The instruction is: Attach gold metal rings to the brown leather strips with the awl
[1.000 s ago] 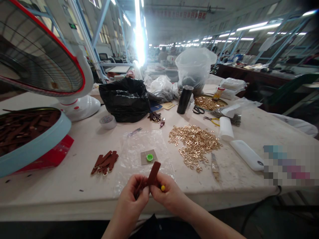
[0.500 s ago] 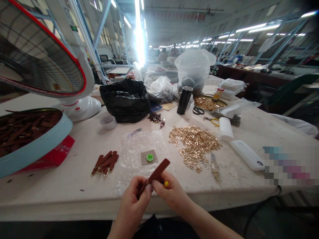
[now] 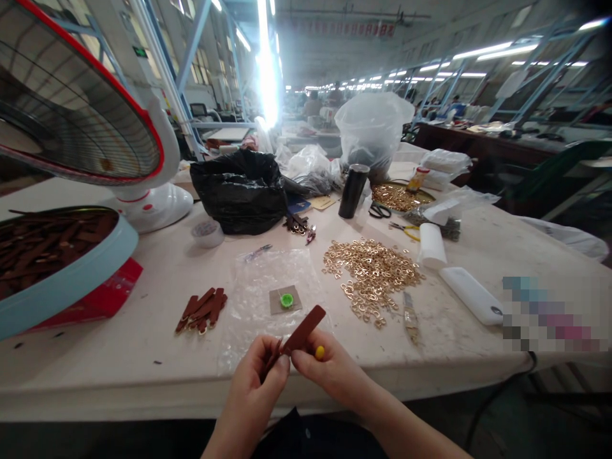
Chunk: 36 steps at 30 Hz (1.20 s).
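Note:
A brown leather strap (image 3: 307,324) slants up between my hands at the table's front edge. My left hand (image 3: 255,382) is closed around its lower end, where another brown piece shows partly hidden by the fingers. From the other side, my right hand (image 3: 332,370) pinches the strap near its lower end. A yellow knob (image 3: 319,352) sticks out of the right hand's fingers; the rest of that tool is hidden. Just beyond lies a green cap (image 3: 287,300) on a small grey-brown card (image 3: 276,307), over a clear plastic sheet (image 3: 246,306).
Brown straps with rings (image 3: 203,309) lie at left, near a blue round tin (image 3: 95,271) of straps and a fan (image 3: 153,204). At right are a gold ring pile (image 3: 373,271), a cutter knife (image 3: 410,319) and pliers (image 3: 406,231). A black bag (image 3: 239,197) stands behind.
The view has shifted very slightly. Both hands keep their hold on the strap in nearly the same place, with only a tiny shift of the fingers.

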Each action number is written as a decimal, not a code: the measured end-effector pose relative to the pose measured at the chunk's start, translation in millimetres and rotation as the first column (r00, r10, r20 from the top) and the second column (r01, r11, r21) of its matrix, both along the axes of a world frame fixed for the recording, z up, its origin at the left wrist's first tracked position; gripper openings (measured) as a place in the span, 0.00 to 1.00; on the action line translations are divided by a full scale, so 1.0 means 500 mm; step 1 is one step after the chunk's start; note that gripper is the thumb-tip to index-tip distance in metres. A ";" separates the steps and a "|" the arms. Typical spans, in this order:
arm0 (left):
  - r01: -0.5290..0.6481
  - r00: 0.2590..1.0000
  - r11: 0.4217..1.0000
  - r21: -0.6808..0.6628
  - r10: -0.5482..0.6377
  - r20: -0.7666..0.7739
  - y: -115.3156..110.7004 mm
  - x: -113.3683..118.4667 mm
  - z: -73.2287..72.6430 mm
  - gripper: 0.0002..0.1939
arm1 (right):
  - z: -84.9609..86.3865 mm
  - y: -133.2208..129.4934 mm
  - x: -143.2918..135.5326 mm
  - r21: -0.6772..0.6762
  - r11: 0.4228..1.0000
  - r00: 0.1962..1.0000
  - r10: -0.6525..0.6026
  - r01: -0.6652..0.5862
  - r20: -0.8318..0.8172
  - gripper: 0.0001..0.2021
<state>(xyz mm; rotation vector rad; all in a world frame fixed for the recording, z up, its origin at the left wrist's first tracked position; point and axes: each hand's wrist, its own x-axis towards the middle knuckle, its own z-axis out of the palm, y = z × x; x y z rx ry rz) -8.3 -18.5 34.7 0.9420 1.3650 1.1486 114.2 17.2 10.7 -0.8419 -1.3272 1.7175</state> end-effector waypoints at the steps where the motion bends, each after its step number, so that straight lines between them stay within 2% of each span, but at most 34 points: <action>1: 0.004 1.000 1.000 0.002 -0.004 -0.001 0.000 0.000 0.002 0.08 | 0.000 -0.001 -0.001 -0.002 1.000 1.000 -0.006 0.006 0.001 0.08; 7: 0.018 1.000 1.000 0.012 -0.018 -0.025 -0.001 0.000 0.001 0.08 | 0.002 -0.002 -0.002 0.037 0.999 0.997 -0.012 0.009 0.071 0.06; 14: 0.047 0.998 0.998 0.046 -0.045 -0.040 -0.002 -0.005 -0.009 0.09 | 0.008 -0.003 0.001 0.026 1.000 0.997 -0.002 0.000 0.073 0.03; 22: 0.061 0.994 0.997 0.048 -0.056 -0.089 0.000 -0.003 -0.006 0.08 | -0.006 -0.006 0.002 0.161 0.986 0.973 -0.074 0.039 0.217 0.04; 25: 0.062 0.998 0.998 0.021 -0.062 -0.026 -0.001 -0.001 -0.004 0.08 | -0.005 -0.007 0.004 0.206 0.978 0.969 -0.068 0.019 0.236 0.04; 29: 0.058 0.984 0.993 -0.103 -0.040 0.172 -0.005 0.005 -0.007 0.09 | -0.005 -0.007 0.006 0.241 0.971 0.974 -0.049 -0.006 0.222 0.04; 31: 0.042 0.980 0.990 -0.133 -0.015 0.200 -0.006 0.006 -0.008 0.11 | -0.006 -0.006 0.006 0.254 0.967 0.971 -0.065 0.004 0.232 0.05; 36: 0.029 0.998 0.999 -0.015 -0.028 0.064 -0.002 0.000 -0.004 0.09 | -0.003 -0.003 0.009 0.234 0.972 0.966 -0.069 0.010 0.247 0.03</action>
